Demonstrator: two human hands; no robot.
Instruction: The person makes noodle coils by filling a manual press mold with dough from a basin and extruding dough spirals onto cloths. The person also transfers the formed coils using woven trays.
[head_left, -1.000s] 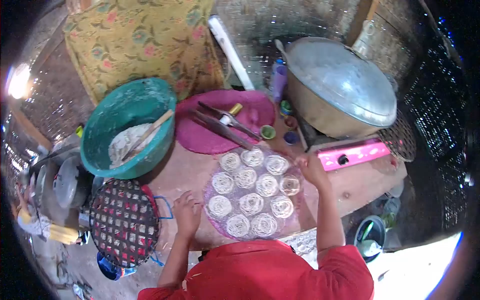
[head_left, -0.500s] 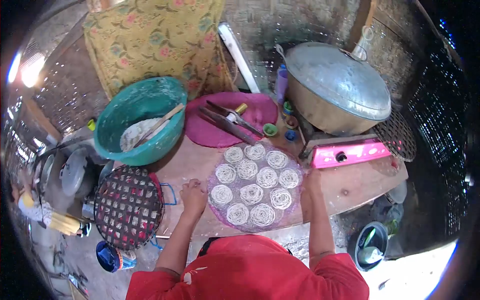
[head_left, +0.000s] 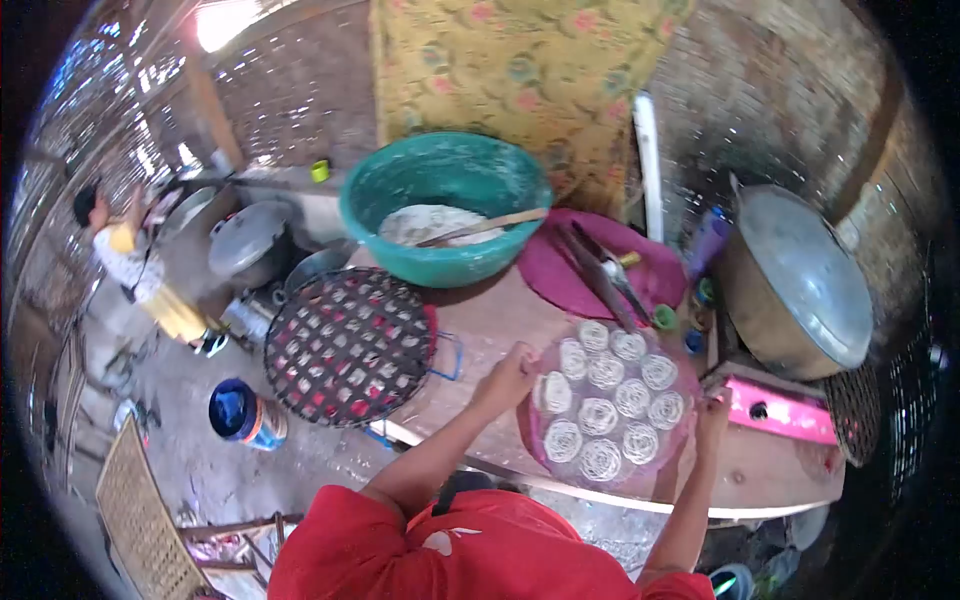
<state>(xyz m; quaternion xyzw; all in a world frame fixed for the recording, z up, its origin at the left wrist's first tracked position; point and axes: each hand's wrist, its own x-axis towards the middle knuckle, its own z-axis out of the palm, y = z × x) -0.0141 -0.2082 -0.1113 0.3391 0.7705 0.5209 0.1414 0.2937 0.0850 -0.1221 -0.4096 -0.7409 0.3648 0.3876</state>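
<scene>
A round, purplish, see-through tray (head_left: 575, 478) carries several white coils of thin noodle-like strands (head_left: 598, 415). My left hand (head_left: 508, 376) is closed at the tray's upper left edge, with the thumb side against it. On the opposite edge my right hand (head_left: 712, 412) has its fingers bent around the rim; the fingertips are hard to make out. Behind the tray lies a pink round sheet (head_left: 560, 275) with dark wooden tongs (head_left: 600, 270) on it. Small green (head_left: 664, 317) and blue cups (head_left: 694, 341) stand close by.
A green basin (head_left: 450, 265) holds white dough or flour and a wooden stick (head_left: 485, 226). Left of it sits a round black lattice rack (head_left: 345, 345). A big lidded pot (head_left: 790, 290) stands right, above a pink stove panel (head_left: 780, 408). Another person (head_left: 150, 270) stands far left.
The view has swung to the left, so the table's things sit further right. My left hand has come in from beside the tray to its edge. The right hand stays at the right edge.
</scene>
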